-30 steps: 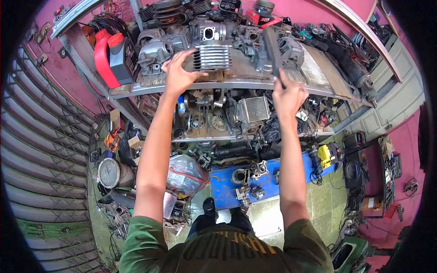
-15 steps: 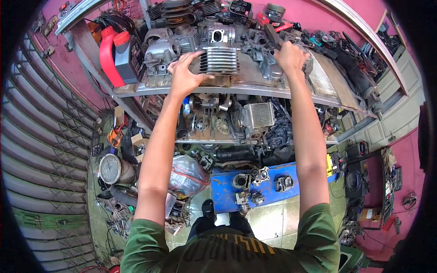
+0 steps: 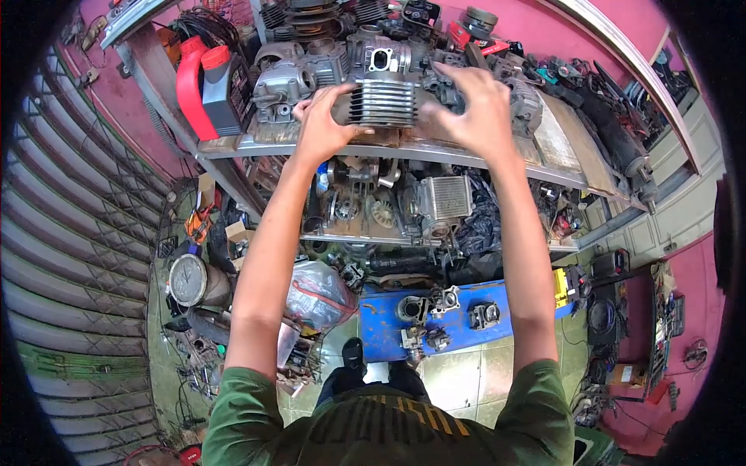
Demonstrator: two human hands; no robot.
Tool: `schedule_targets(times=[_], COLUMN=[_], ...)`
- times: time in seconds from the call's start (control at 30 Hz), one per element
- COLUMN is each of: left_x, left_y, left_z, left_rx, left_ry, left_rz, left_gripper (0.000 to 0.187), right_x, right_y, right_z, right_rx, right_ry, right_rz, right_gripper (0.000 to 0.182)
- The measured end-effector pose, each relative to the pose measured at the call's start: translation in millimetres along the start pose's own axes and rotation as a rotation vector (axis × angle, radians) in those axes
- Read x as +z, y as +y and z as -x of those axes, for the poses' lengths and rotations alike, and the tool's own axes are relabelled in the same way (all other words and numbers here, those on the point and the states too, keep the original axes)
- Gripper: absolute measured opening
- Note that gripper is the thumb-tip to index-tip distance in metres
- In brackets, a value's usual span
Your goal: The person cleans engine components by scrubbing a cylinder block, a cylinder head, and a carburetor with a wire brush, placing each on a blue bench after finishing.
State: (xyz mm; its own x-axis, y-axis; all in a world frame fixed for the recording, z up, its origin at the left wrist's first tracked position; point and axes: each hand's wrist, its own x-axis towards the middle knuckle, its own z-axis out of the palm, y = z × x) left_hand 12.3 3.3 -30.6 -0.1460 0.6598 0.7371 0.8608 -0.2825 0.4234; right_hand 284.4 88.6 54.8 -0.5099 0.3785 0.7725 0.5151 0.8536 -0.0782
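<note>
A finned metal cylinder block [image 3: 385,103] is at the front of the upper shelf, between my two hands. My left hand [image 3: 325,128] grips its left side, thumb low near the bottom fins and fingers near the top edge. On the other side, my right hand [image 3: 478,113] is open, thumb and fingers spread towards the block, with a small gap and some blur at the fingertips. Behind the block is a metal engine casing with an oval port [image 3: 381,59]. Another grey engine casing [image 3: 278,92] lies to the left, behind my left hand.
Red and dark oil bottles [image 3: 225,97] stand at the shelf's left end. A metal rim [image 3: 571,177] edges the shelf. Below are a ribbed radiator [image 3: 449,196] and a blue bench [image 3: 458,335] with several engine parts. A round bucket [image 3: 189,279] is at the lower left.
My right hand has moved left from the parts on the right and now faces the finned block with fingers spread. My left hand remains at the block's left side.
</note>
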Motion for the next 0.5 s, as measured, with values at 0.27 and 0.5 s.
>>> schedule_targets(times=[0.27,0.5], left_x=[-26.4,-29.4], left_y=[40.1,58.7], left_z=[-13.4,-5.2], left_rx=[0.116,0.197], left_ry=[-0.024,-0.089], left_rz=[-0.175,-0.261], left_gripper=[0.095,0.076], right_x=[33.9,28.7], right_y=[-27.7,-37.9], right_z=[11.0,17.6], right_rx=[-0.033,-0.053], right_ry=[-0.187,-0.177], right_rz=[0.298,0.176], right_gripper=[0.088,0.08])
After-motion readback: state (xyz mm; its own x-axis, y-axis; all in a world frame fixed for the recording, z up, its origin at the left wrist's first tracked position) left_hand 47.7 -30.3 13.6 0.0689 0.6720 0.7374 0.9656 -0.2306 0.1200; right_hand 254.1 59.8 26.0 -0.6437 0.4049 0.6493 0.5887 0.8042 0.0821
